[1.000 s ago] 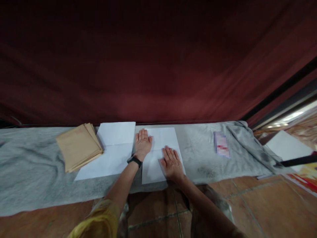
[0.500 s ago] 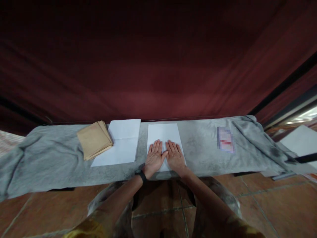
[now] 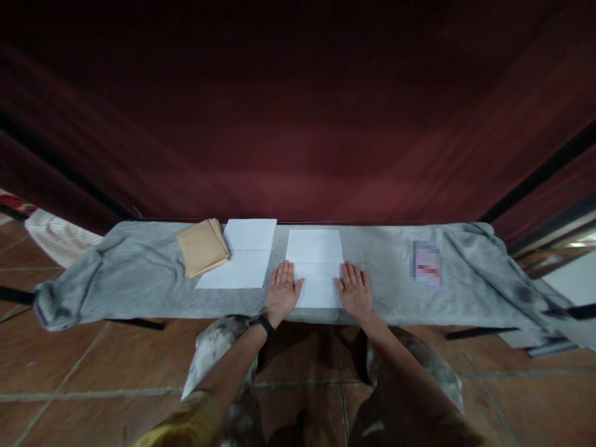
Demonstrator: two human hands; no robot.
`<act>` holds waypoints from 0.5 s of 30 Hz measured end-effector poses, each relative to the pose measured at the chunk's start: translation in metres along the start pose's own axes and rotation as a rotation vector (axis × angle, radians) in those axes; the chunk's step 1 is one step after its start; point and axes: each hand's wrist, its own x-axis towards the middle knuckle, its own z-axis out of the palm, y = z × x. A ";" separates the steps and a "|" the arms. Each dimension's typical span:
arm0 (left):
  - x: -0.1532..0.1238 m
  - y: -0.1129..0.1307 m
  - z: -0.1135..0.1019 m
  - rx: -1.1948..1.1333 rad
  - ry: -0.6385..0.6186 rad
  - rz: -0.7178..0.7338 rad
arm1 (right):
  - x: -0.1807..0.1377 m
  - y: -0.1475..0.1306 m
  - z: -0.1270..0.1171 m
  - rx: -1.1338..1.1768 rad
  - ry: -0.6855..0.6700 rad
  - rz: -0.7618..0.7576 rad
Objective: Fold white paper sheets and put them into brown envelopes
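A white sheet of paper (image 3: 317,279) lies flat in front of me, with a crease running across its middle. My left hand (image 3: 282,292) rests palm down at the sheet's left edge, fingers stretched out, a black band on the wrist. At the right edge my right hand (image 3: 354,290) lies flat too, its thumb on the paper. Neither hand grips anything. To the left are more creased white sheets (image 3: 246,257), partly covered by a small stack of brown paper envelopes (image 3: 202,248).
A grey cloth (image 3: 386,285) covers the long narrow bench, rumpled at both ends. On its right part lies a blurred-out item (image 3: 427,266) with a red mark. Dark red fabric (image 3: 316,155) hangs behind the bench. Brown floor tiles (image 3: 125,366) show below.
My hands have slid apart from the middle of the sheet to its two side edges, uncovering the crease. The view has shifted slightly, showing more floor at the left.
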 end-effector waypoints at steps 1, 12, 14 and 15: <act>0.000 0.000 0.000 0.000 0.008 -0.003 | 0.000 -0.001 -0.001 0.004 0.012 -0.011; -0.003 -0.005 0.000 0.034 0.044 0.018 | -0.010 -0.037 0.007 0.148 0.017 -0.239; -0.005 -0.004 -0.002 0.039 0.045 0.006 | -0.011 -0.031 0.007 0.147 0.028 -0.216; -0.005 -0.002 -0.003 0.043 0.050 -0.011 | -0.011 -0.028 0.007 0.148 0.033 -0.212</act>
